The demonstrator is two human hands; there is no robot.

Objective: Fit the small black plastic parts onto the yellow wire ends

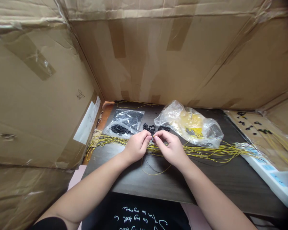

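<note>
My left hand (pixel 138 145) and my right hand (pixel 171 147) meet fingertip to fingertip over the middle of the dark table. Both are closed in a pinch around a tiny spot with yellow in it; its exact shape is too small to make out. A thin yellow wire (pixel 156 174) curves in a loop below the hands, with a dark strand beside it. Under and behind my hands lies a long bundle of yellow wires (pixel 206 149). Small black parts (pixel 148 127) are heaped just beyond my fingertips, partly hidden by them.
Behind my left hand lies a clear bag of black parts (pixel 121 129). A crumpled plastic bag (pixel 208 127) with yellow pieces is at the back right. On the right are a white power strip (pixel 266 172) and cardboard (pixel 244 126) bearing black parts. Cardboard walls (pixel 144 70) enclose the table (pixel 134 179).
</note>
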